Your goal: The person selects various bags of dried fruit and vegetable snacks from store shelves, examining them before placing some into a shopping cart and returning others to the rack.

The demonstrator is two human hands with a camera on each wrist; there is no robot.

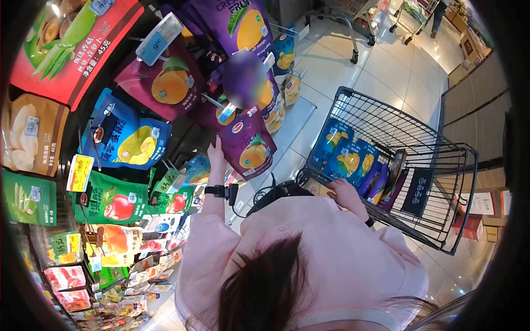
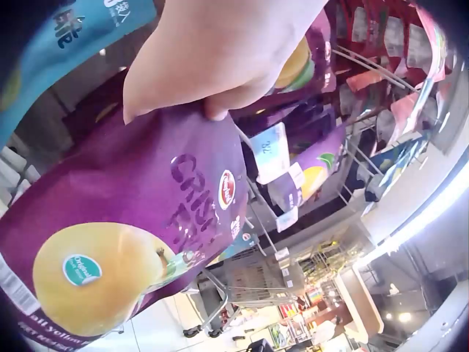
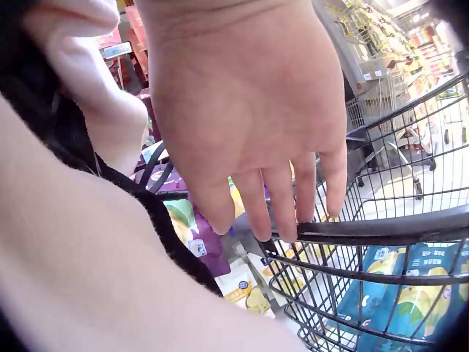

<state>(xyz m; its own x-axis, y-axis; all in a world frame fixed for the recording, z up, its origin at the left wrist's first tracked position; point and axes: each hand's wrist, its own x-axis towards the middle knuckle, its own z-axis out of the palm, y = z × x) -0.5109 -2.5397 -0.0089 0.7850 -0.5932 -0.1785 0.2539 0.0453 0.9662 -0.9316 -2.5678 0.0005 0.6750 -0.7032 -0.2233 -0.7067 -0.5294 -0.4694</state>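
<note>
Nearest the person, the right grip rests on the rim of the cart, fingers straight and draped over the rail, probably to steady it lightly. The left grip pinches the purple bag near its top edge between thumb and fingers, so it hangs beside the display with its printed front in view; that flat edge likely gives an easier hold than the bulging middle. Inside the cart, blue bags sit side by side, presumably to save room. Across the display, a maroon bag hangs face outward, a tag jutting ahead so its price reads easily. Farther off stands another cart.
</note>
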